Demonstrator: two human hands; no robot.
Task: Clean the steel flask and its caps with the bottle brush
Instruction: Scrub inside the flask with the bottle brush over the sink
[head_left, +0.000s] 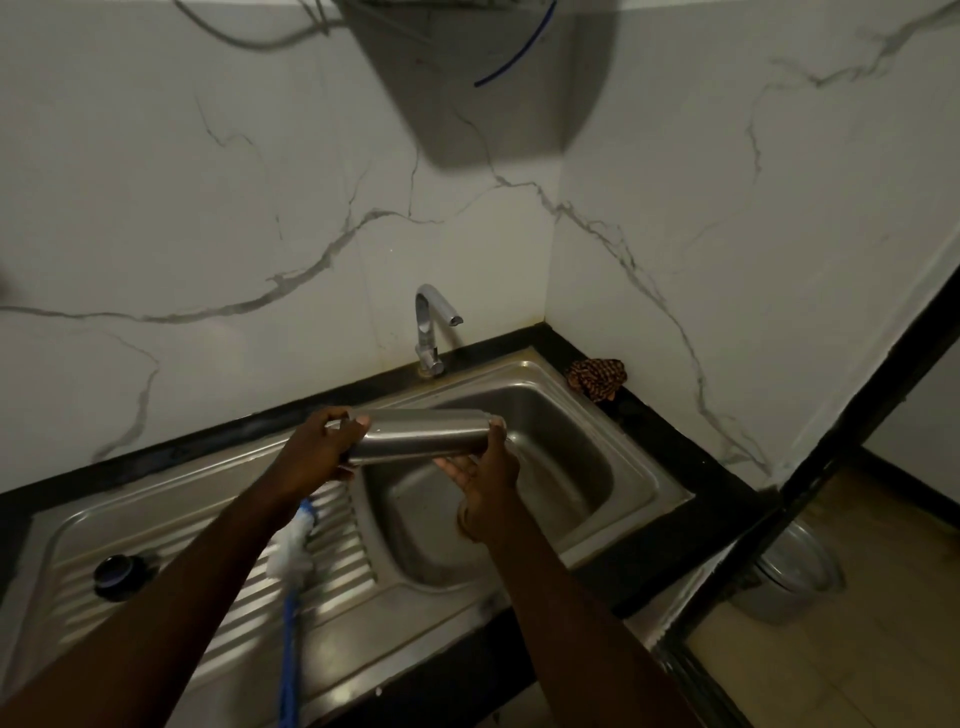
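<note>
We stand at the sink (597, 415), tap (431, 332) at the far rim. Over the basin we hold the flask (421, 434) level, its long axis running left to right. Our left hand (317, 452) curls round its left end; our right hand (485, 475) cups the right end from beneath, fingers curled on it. The brush (293, 551) lies on the drainboard, just under our left forearm, with a dark cap (118, 576) further left.

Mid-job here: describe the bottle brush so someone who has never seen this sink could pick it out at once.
Start at the stainless steel sink unit and move to its ribbed draining board, left of the basin. The blue-handled bottle brush lies there, partly under the left forearm; nothing else nearby has a white fluffy head and long blue handle.
</note>
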